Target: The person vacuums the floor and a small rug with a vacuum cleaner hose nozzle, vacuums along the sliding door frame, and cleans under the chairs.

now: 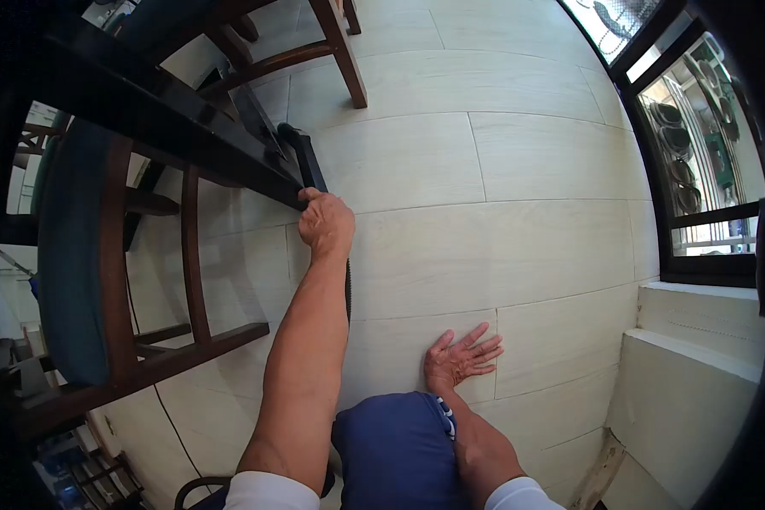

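Note:
My left hand [326,223] is closed at the end of a black tube [308,163], beside the lower end of a dark table leg [187,127]. A black ribbed hose [348,289] shows partly behind my left forearm. My right hand [462,357] lies on the pale tiled floor [561,246] with its fingers spread and nothing in it. Between my arms is my knee in blue cloth [399,450].
A wooden chair with a blue seat [76,255] stands at the left, another chair [340,51] at the top. A black-framed glass door [665,272] and a white ledge [697,340] are at the right. A thin cable [172,422] runs at lower left.

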`<control>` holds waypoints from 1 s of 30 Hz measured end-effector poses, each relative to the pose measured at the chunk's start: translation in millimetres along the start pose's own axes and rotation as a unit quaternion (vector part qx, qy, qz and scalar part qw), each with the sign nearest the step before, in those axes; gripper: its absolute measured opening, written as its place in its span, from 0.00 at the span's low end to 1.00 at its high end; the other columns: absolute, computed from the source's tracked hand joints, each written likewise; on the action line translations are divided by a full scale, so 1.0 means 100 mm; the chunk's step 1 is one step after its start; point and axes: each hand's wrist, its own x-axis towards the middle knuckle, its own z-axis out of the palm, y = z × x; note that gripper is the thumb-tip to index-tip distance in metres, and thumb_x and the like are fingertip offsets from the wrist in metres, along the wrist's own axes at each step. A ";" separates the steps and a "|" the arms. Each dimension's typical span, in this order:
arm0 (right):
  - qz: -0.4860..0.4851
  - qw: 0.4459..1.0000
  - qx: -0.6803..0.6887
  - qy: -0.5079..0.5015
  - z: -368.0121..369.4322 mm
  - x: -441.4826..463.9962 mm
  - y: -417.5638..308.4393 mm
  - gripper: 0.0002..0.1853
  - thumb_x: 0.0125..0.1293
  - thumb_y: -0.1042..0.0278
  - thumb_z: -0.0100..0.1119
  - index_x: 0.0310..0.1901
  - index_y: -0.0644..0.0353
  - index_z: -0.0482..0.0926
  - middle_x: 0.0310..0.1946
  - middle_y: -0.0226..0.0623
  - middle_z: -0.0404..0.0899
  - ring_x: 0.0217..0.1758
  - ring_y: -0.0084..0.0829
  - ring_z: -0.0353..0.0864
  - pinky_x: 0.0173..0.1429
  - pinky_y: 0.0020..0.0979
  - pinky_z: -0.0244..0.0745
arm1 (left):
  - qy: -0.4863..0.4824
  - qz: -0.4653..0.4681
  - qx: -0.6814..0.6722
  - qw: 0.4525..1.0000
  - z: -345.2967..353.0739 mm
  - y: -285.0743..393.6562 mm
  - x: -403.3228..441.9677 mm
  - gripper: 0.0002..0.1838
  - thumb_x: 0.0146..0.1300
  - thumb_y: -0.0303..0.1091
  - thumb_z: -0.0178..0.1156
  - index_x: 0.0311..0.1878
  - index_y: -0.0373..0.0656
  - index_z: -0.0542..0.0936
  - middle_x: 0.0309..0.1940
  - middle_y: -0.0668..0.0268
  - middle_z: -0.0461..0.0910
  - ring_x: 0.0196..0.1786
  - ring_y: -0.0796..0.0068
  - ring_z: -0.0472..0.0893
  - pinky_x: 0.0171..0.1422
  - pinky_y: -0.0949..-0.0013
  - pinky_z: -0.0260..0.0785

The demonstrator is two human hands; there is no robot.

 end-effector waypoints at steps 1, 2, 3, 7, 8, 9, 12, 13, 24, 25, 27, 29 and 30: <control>-0.001 1.000 0.010 0.004 0.01 -0.02 -0.02 0.46 0.70 0.43 0.46 0.82 0.52 0.41 0.82 0.61 0.30 0.84 0.64 0.28 0.77 0.72 0.24 | 0.019 0.013 0.007 1.000 -0.04 -0.02 -0.02 0.46 0.70 0.47 0.58 0.72 0.15 0.50 0.47 0.44 0.86 0.51 0.50 0.87 0.57 0.55 0.78; -0.003 1.000 0.021 0.007 0.01 -0.05 -0.03 0.46 0.70 0.43 0.46 0.82 0.52 0.41 0.81 0.61 0.31 0.84 0.64 0.27 0.77 0.72 0.25 | 0.039 0.025 0.014 0.999 -0.08 -0.05 -0.05 0.43 0.71 0.45 0.57 0.71 0.15 0.52 0.44 0.45 0.86 0.49 0.52 0.88 0.52 0.57 0.81; -0.008 1.000 -0.001 0.025 -0.04 0.08 0.17 0.46 0.70 0.43 0.46 0.82 0.52 0.41 0.81 0.61 0.31 0.84 0.64 0.27 0.77 0.72 0.25 | 0.021 0.024 -0.009 0.999 0.01 0.03 -0.19 0.43 0.71 0.45 0.57 0.71 0.15 0.52 0.44 0.45 0.86 0.49 0.52 0.88 0.52 0.57 0.81; -0.004 1.000 -0.015 0.026 0.00 0.01 0.02 0.45 0.70 0.42 0.45 0.82 0.52 0.42 0.81 0.61 0.31 0.84 0.64 0.28 0.77 0.71 0.26 | 0.005 0.069 0.000 0.998 -0.44 -0.34 -0.63 0.39 0.67 0.42 0.58 0.67 0.14 0.60 0.41 0.41 0.85 0.48 0.49 0.87 0.53 0.56 0.80; 0.000 0.999 -0.024 0.031 0.00 0.01 0.02 0.45 0.70 0.42 0.45 0.82 0.52 0.41 0.82 0.61 0.31 0.84 0.64 0.28 0.77 0.71 0.27 | -0.037 0.083 -0.008 0.996 -0.53 -0.44 -0.79 0.38 0.65 0.42 0.59 0.65 0.15 0.63 0.40 0.39 0.85 0.48 0.47 0.87 0.53 0.56 0.80; -0.011 0.999 -0.027 0.029 0.00 0.00 0.04 0.45 0.70 0.42 0.45 0.82 0.52 0.41 0.82 0.61 0.31 0.84 0.64 0.28 0.77 0.71 0.27 | -0.037 0.072 -0.011 0.997 -0.62 -0.58 -0.92 0.38 0.65 0.42 0.59 0.65 0.15 0.63 0.40 0.39 0.85 0.48 0.47 0.87 0.53 0.56 0.80; -0.001 0.999 -0.041 0.011 0.00 -0.01 0.02 0.45 0.71 0.41 0.44 0.82 0.52 0.41 0.82 0.60 0.31 0.84 0.63 0.29 0.77 0.71 0.29 | -0.106 0.080 -0.061 0.989 -0.85 -0.98 -1.24 0.37 0.62 0.46 0.61 0.62 0.19 0.69 0.41 0.38 0.84 0.47 0.44 0.86 0.54 0.52 0.78; 0.004 0.999 -0.041 0.009 0.00 -0.01 0.02 0.45 0.71 0.41 0.44 0.82 0.51 0.41 0.82 0.60 0.31 0.84 0.63 0.29 0.77 0.71 0.29 | -0.132 0.065 -0.098 0.984 -0.90 -1.08 -1.33 0.36 0.62 0.47 0.62 0.60 0.20 0.71 0.39 0.39 0.84 0.46 0.44 0.86 0.52 0.53 0.78; -0.026 0.999 -0.041 0.023 0.07 0.01 0.04 0.43 0.72 0.41 0.44 0.82 0.49 0.43 0.82 0.59 0.34 0.84 0.63 0.32 0.76 0.73 0.35 | -0.117 0.026 -0.196 0.973 -0.71 -1.60 -1.62 0.31 0.61 0.51 0.67 0.50 0.27 0.78 0.37 0.44 0.85 0.41 0.55 0.87 0.46 0.57 0.78; -0.044 0.998 -0.045 0.015 0.12 0.05 0.04 0.43 0.72 0.41 0.44 0.82 0.49 0.44 0.81 0.58 0.36 0.83 0.62 0.34 0.76 0.73 0.36 | -0.141 -0.004 -0.248 0.958 -0.78 -1.61 -1.56 0.30 0.61 0.51 0.67 0.48 0.28 0.79 0.37 0.45 0.85 0.41 0.55 0.87 0.45 0.57 0.78; -0.099 0.994 -0.053 -0.010 0.33 0.08 0.15 0.42 0.72 0.39 0.44 0.81 0.48 0.46 0.80 0.57 0.39 0.83 0.61 0.37 0.75 0.72 0.38 | -0.210 -0.041 -0.274 0.938 -0.90 -1.59 -1.51 0.29 0.58 0.55 0.67 0.38 0.30 0.82 0.35 0.45 0.85 0.42 0.55 0.88 0.45 0.56 0.78; -0.167 0.984 -0.056 -0.029 0.84 0.26 0.24 0.41 0.72 0.38 0.44 0.80 0.48 0.48 0.79 0.55 0.42 0.82 0.60 0.39 0.75 0.72 0.39 | -0.140 -0.020 -0.280 0.950 -0.80 -1.56 -1.54 0.25 0.57 0.50 0.65 0.40 0.31 0.85 0.40 0.43 0.86 0.47 0.49 0.87 0.52 0.51 0.79; -0.196 0.978 -0.057 -0.031 1.00 0.36 0.30 0.41 0.72 0.37 0.44 0.80 0.48 0.50 0.79 0.55 0.43 0.81 0.59 0.41 0.75 0.71 0.40 | -0.154 -0.034 -0.299 0.941 -0.92 -1.54 -1.62 0.23 0.56 0.46 0.63 0.42 0.32 0.86 0.43 0.43 0.86 0.49 0.46 0.86 0.55 0.51 0.78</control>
